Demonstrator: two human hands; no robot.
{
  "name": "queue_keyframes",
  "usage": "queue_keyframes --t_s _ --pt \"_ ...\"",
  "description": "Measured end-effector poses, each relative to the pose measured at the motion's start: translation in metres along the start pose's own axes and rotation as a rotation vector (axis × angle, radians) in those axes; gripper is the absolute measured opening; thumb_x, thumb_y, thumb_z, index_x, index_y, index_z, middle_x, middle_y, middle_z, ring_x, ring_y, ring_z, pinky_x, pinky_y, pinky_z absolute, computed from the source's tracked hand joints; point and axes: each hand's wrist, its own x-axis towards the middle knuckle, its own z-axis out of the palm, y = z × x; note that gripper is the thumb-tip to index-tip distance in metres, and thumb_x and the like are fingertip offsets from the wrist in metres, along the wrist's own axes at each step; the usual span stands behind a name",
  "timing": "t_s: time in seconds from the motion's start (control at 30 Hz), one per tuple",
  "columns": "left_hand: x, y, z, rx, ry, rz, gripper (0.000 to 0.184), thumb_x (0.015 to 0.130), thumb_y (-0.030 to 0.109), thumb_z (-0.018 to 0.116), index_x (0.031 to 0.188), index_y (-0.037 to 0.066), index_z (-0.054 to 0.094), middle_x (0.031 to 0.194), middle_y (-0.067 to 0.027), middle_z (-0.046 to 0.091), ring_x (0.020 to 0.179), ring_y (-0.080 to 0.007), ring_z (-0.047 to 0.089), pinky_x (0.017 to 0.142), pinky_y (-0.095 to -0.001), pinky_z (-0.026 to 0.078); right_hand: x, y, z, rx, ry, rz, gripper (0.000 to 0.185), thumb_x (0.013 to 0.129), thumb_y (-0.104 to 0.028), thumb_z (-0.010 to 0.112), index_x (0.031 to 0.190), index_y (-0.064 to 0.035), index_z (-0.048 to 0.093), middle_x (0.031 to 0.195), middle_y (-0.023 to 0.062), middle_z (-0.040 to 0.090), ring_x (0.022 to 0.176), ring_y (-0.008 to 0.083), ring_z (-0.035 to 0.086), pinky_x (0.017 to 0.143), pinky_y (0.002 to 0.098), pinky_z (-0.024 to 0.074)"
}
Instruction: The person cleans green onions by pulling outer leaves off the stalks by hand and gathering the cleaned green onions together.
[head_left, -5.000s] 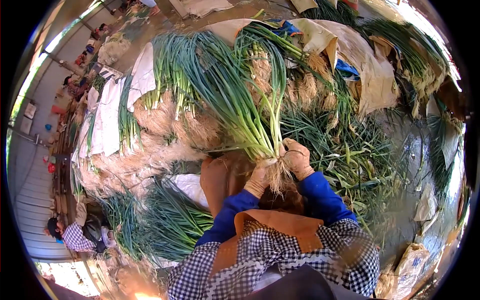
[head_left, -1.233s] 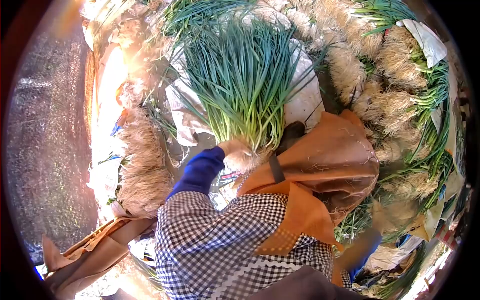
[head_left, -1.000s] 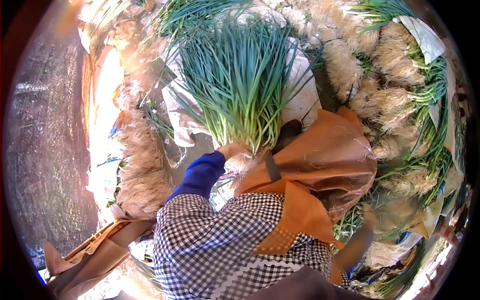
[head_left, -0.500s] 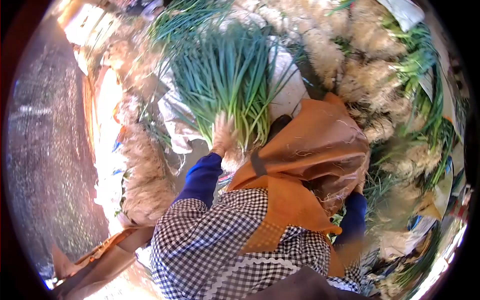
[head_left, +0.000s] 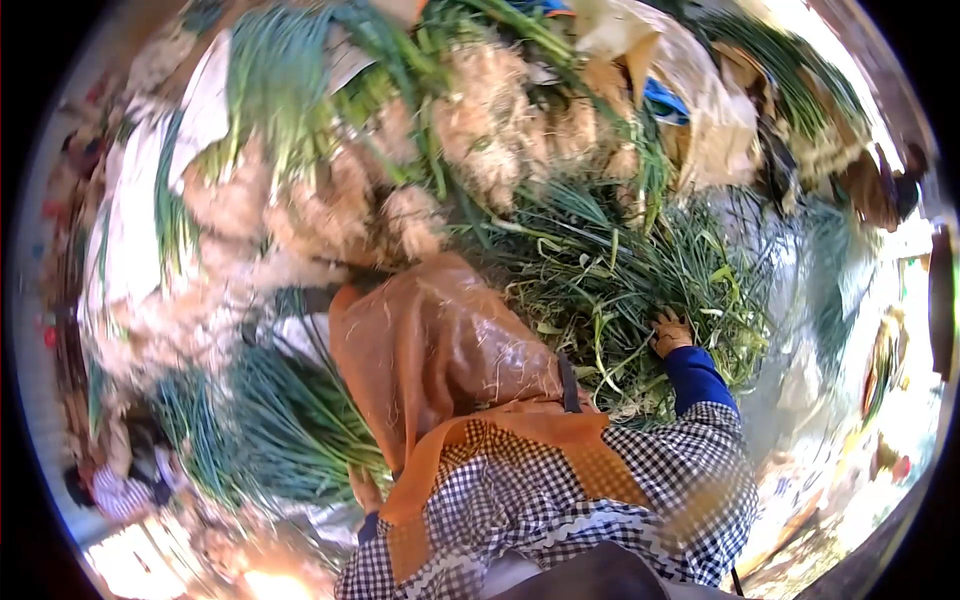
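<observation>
Lying open, my right hand (head_left: 671,333) touches the tangled heap of long green leaves (head_left: 590,270), mostly ahead and leftward; my left hand (head_left: 366,489)'s grip I cannot tell.

Loose green leaves (head_left: 600,290) lie heaped on the grey floor (head_left: 788,350).

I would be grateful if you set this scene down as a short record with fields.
left hand: at the stalk end of the green bundle, grip unclear
right hand: on the heap of loose leaves, grip unclear
over the lap: brown apron
beyond the lap: root clumps with green stalks
lower left edge: another person, blurred
</observation>
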Motion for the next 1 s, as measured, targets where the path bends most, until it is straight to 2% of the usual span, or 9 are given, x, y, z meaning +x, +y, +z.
queue_keyframes --t_s 0.13,0.2,0.27,0.5,0.53,0.67,0.87,0.97,1.0 --pt "0.042 -0.047 -0.03 0.27 -0.059 -0.091 0.049 0.088 0.026 0.052 0.128 -0.001 0.043 0.13 -0.0217 0.045 0.118 -0.0337 0.044 0.1 -0.0363 0.033 0.021 0.006 0.028 -0.032 -0.045 0.028 0.047 0.084 -0.036 0.053 0.127 -0.0171 0.05 0.14 0.0045 0.035 0.131 0.0278 0.028 0.105 0.0479 0.026" --pt "0.029 0.005 -0.043 0.472 0.014 -0.026 0.042 0.088 0.025 0.052 0.122 -0.001 0.051 0.122 -0.0222 0.052 0.111 -0.0336 0.05 0.095 -0.0355 0.038 0.062 0.017 0.014 0.002 -0.239 -0.102 0.043 0.076 -0.04 0.061 0.111 -0.0149 0.061 0.115 0.0103 0.058 0.113 0.028 0.05 0.092 0.0413 0.0414" --pt "0.024 0.072 -0.053 0.375 0.037 -0.058 0.039 0.088 0.024 0.053 0.117 -0.002 0.054 0.116 -0.0212 0.055 0.106 -0.0329 0.053 0.09 -0.0355 0.04 0.033 -0.009 -0.119 0.001 -0.323 -0.191 0.046 0.082 -0.046 0.053 0.12 -0.0204 0.056 0.124 0.0077 0.053 0.108 0.0318 0.053 0.088 0.0442 0.0442" --pt "0.065 0.219 -0.034 -0.21 0.1 0.241 0.027 0.088 0.015 0.05 0.104 -0.005 0.06 0.105 -0.0156 0.063 0.093 -0.0241 0.06 0.085 -0.0305 0.045 0.189 0.011 -0.289 0.541 1.383 -0.126 0.04 0.078 -0.044 0.063 0.083 -0.0043 0.065 0.074 0.0159 0.061 0.077 0.0282 0.061 0.068 0.0366 0.0467" --pt "0.066 0.249 -0.028 -0.17 0.106 0.371 0.026 0.088 0.014 0.051 0.105 -0.004 0.06 0.103 -0.0143 0.063 0.091 -0.021 0.06 0.082 -0.029 0.047 0.172 -0.006 -0.319 0.246 1.044 -0.04 0.04 0.076 -0.044 0.064 0.084 -0.0056 0.065 0.078 0.0137 0.062 0.079 0.0279 0.061 0.071 0.0357 0.0475" --pt "0.066 0.35 0.002 -0.303 -0.009 0.588 0.023 0.086 0.009 0.052 0.103 -0.002 0.061 0.099 -0.0118 0.064 0.088 -0.0179 0.061 0.082 -0.0285 0.047 0.199 -0.083 -0.377 0.376 1.43 -0.475 0.03 0.082 -0.038 0.058 0.087 -0.0096 0.064 0.087 0.0114 0.063 0.082 0.0299 0.06 0.074 0.0381 0.0474" --pt "0.027 0.456 0.055 -0.563 -0.327 0.675 0.019 0.087 0.004 0.052 0.104 -0.001 0.062 0.099 -0.0096 0.064 0.09 -0.0146 0.061 0.082 -0.0251 0.047 0.225 -0.112 -0.441 0.544 1.112 0.018 0.026 0.085 -0.027 0.052 0.092 -0.0052 0.064 0.096 0.0166 0.063 0.092 0.0327 0.059 0.077 0.0393 0.0471" --pt "0.024 0.466 0.079 -0.573 -0.471 0.739 0.023 0.088 0.001 0.052 0.109 -0.001 0.059 0.104 -0.0095 0.062 0.092 -0.0151 0.06 0.082 -0.0247 0.047 0.276 -0.12 -0.422 0.706 1.325 -0.102 0.031 0.084 -0.031 0.053 0.091 -0.0035 0.065 0.093 0.019 0.063 0.09 0.0327 0.06 0.075 0.0397 0.0472" --pt "0.023 0.468 0.085 -0.581 -0.469 0.73 0.023 0.088 0.001 0.052 0.109 -0.001 0.059 0.104 -0.0095 0.062 0.092 -0.0151 0.06 0.082 -0.0247 0.047 0.251 -0.121 -0.426 0.498 1.076 -0.245 0.033 0.082 -0.033 0.056 0.088 -0.002 0.065 0.09 0.019 0.063 0.087 0.0336 0.059 0.074 0.0399 0.0467"
